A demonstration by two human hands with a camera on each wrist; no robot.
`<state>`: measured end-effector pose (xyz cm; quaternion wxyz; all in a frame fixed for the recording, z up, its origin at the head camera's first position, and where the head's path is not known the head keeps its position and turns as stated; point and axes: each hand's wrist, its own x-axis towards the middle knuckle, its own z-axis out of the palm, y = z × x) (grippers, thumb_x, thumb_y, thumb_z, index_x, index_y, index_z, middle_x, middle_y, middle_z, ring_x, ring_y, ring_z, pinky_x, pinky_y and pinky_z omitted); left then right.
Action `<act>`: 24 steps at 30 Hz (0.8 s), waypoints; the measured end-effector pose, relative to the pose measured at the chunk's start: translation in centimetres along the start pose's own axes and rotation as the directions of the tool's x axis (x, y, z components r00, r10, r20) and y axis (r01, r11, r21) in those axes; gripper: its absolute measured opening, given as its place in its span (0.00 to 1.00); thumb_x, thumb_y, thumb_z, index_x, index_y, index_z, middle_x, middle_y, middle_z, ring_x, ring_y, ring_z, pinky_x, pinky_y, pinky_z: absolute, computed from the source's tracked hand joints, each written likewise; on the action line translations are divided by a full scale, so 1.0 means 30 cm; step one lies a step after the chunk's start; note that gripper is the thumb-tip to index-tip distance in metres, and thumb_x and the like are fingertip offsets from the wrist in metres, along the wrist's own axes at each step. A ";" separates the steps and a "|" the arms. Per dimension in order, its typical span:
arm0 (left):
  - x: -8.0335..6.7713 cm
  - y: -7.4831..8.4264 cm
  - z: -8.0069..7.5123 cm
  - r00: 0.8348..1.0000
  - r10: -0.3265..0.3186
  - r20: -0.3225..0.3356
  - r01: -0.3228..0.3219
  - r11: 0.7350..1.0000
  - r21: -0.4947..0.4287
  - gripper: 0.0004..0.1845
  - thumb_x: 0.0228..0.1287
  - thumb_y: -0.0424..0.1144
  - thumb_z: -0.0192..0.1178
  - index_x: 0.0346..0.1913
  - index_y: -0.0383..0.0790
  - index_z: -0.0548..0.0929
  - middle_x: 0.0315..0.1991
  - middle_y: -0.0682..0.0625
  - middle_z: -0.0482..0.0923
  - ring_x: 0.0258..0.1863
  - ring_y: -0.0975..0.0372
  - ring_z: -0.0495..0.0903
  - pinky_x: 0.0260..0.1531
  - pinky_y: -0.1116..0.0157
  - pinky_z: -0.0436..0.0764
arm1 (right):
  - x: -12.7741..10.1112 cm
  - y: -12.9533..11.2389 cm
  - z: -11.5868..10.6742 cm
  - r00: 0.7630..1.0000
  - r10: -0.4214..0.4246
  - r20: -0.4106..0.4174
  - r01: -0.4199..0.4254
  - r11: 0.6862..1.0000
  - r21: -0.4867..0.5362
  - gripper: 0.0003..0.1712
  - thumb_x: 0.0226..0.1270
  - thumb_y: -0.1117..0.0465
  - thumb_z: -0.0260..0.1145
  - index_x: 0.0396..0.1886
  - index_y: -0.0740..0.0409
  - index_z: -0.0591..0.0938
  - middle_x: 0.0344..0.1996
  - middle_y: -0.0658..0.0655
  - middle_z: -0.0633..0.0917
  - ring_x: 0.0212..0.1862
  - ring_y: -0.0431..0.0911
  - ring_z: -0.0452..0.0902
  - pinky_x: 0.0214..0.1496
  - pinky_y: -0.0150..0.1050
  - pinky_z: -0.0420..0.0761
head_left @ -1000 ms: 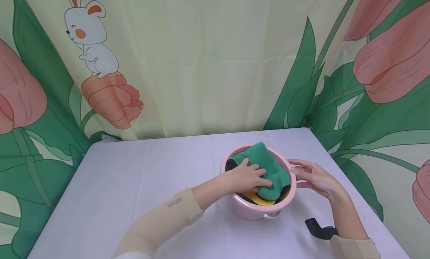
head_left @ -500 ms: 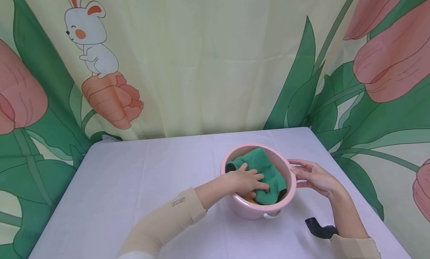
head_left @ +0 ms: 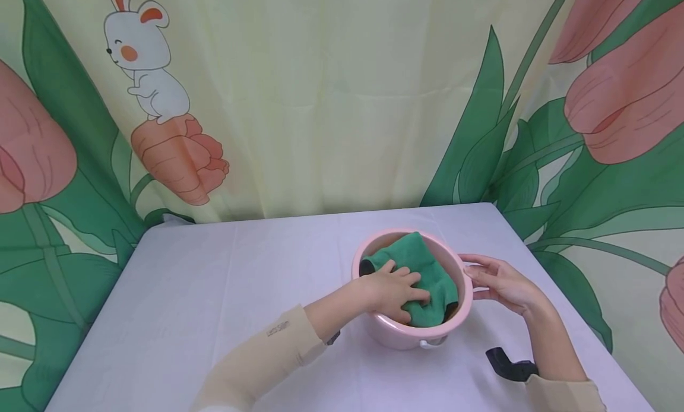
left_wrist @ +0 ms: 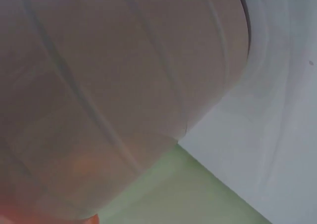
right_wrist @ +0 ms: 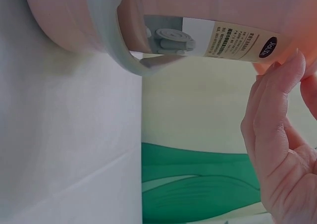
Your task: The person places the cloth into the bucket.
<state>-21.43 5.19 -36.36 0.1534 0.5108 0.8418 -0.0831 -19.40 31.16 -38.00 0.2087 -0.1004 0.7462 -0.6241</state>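
A pink bucket (head_left: pixel 392 335) stands upright on the table, toward its right side. Inside it lies a bunched green cloth item (head_left: pixel 414 246) with black edging, its top around rim level. My left hand (head_left: pixel 392 293) reaches into the bucket from the left and presses on the green cloth with spread fingers. My right hand (head_left: pixel 502 281) touches the bucket's outer right side, fingertips right at the rim. From the right wrist view, the fingers (right_wrist: pixel 275 105) lean lightly bent against the wall near the rim. The left hand is out of sight in the left wrist view.
A white handle (right_wrist: pixel 119 40) hangs at the bucket's side, beside a printed label (right_wrist: pixel 242 40). White cloth covers the table (head_left: pixel 214 293). Behind it hangs a curtain (head_left: pixel 320 103) printed with tulips and a rabbit. A black strap-like piece (head_left: pixel 510 364) sits at the right wrist.
My left hand has pushed the green cloth a little lower into the bucket. A yellow piece that showed beneath the cloth is now covered. The right hand stays at the rim.
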 end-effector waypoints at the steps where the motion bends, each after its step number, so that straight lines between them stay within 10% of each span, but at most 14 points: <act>1: -0.004 0.000 0.000 1.000 0.002 -0.013 -0.002 1.000 -0.004 0.27 0.63 0.56 0.51 0.65 0.67 0.61 0.62 0.58 0.58 0.62 0.64 0.54 0.64 0.55 0.51 | 0.000 0.001 -0.001 1.000 -0.003 0.002 0.003 1.000 0.000 0.16 0.70 0.61 0.51 0.49 0.33 0.74 0.43 0.43 0.81 0.43 0.42 0.80 0.42 0.42 0.80; 11: -0.094 -0.028 0.000 0.969 0.008 -0.248 -0.020 0.999 -0.049 0.18 0.61 0.51 0.54 0.54 0.60 0.70 0.50 0.58 0.62 0.49 0.66 0.61 0.53 0.63 0.59 | 0.006 0.001 0.009 1.000 0.011 -0.022 -0.012 1.000 -0.026 0.16 0.69 0.61 0.52 0.51 0.37 0.73 0.42 0.43 0.81 0.42 0.43 0.80 0.41 0.43 0.80; 16: -0.165 -0.058 0.002 0.931 -0.021 -0.365 -0.020 0.994 -0.109 0.16 0.63 0.50 0.52 0.54 0.56 0.72 0.51 0.58 0.64 0.50 0.65 0.62 0.55 0.61 0.59 | 0.003 -0.012 0.010 0.999 0.010 -0.054 -0.016 0.994 -0.107 0.21 0.69 0.60 0.53 0.61 0.57 0.68 0.43 0.43 0.81 0.42 0.43 0.79 0.42 0.43 0.80; 20: -0.221 -0.099 0.017 0.878 -0.084 -0.472 -0.001 0.984 -0.178 0.16 0.64 0.49 0.52 0.54 0.53 0.72 0.53 0.55 0.66 0.55 0.62 0.64 0.58 0.57 0.59 | -0.005 -0.038 0.012 0.997 -0.009 -0.080 -0.010 0.972 -0.237 0.28 0.67 0.60 0.55 0.63 0.68 0.62 0.44 0.52 0.81 0.41 0.41 0.79 0.41 0.41 0.80; 24: -0.277 -0.164 0.041 0.785 -0.217 -0.580 0.074 0.963 -0.260 0.16 0.62 0.47 0.54 0.52 0.49 0.74 0.51 0.52 0.68 0.53 0.59 0.66 0.57 0.55 0.60 | -0.001 -0.097 0.004 0.996 -0.048 -0.073 0.011 0.896 -0.444 0.30 0.64 0.59 0.60 0.63 0.65 0.64 0.39 0.60 0.79 0.38 0.44 0.78 0.38 0.38 0.80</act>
